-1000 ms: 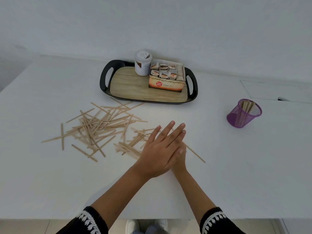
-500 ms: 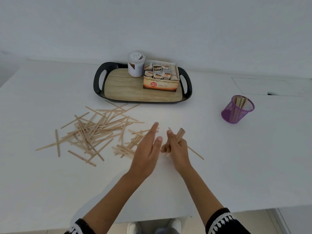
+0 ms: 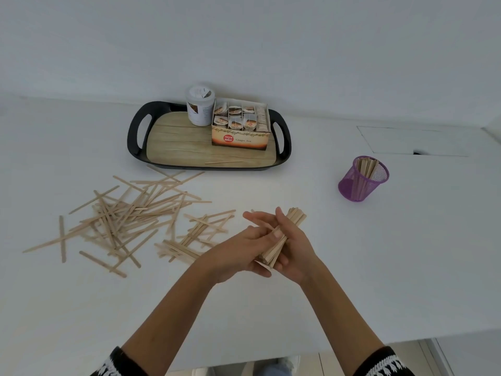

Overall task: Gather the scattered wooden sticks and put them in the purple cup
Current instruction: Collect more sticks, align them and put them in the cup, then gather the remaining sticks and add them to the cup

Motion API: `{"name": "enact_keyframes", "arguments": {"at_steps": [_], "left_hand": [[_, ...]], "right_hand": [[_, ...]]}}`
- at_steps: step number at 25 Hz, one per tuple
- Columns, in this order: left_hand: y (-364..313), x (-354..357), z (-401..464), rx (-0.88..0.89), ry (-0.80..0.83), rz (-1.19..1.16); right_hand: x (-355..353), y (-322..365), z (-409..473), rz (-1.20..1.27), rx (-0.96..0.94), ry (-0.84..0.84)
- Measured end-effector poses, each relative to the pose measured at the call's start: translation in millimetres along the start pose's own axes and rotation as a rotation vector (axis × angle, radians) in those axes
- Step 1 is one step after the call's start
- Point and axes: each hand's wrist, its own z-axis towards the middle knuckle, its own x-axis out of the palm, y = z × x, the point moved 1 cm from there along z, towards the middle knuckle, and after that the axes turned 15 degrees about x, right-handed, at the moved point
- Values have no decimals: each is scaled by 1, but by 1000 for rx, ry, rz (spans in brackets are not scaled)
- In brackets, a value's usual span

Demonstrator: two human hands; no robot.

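Observation:
A bundle of wooden sticks is held between both hands above the white table. My right hand grips the bundle from the right, thumb across it. My left hand holds it from the left, fingers partly extended over the top and thumb under the lower end. Several loose sticks lie scattered on the table to the left, with a smaller heap just left of my hands. The purple mesh cup stands to the right, holding several sticks.
A black tray with a wood-look base sits at the back, carrying a white jar, a box of tea bags and one stray stick. A rectangular hatch lies in the tabletop at the far right. The table's front edge runs near my forearms.
My hands were flat on the table over sticks, then my right hand lifted a bunch. Now both hands hold the bundle raised off the table.

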Motion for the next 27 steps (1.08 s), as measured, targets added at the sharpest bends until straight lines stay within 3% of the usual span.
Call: {"name": "enact_keyframes", "arguments": {"at_steps": [3,8,12,15,20,24,27], "left_hand": [[-4,20,13,-57,-18,-28],[13,64,53,-7,-338,5],[17,81,80,112,-328,94],[22,84,101,118,-338,331],[32,99,142,133,-359,674],[34,116,178,129,-406,722],[37,126,197,126,-453,586]], "right_hand": [[-13,7,-6,-93,21,-27],[-33,25,-23,-234,-39,-124],[-67,54,-37,-246,-125,-77],[-103,89,-54,-246,-146,-68],[-157,135,-76,-735,-43,-184],[-186,148,-86,-771,-123,-258],[-200,163,-93,-801,-182,-320]]}}
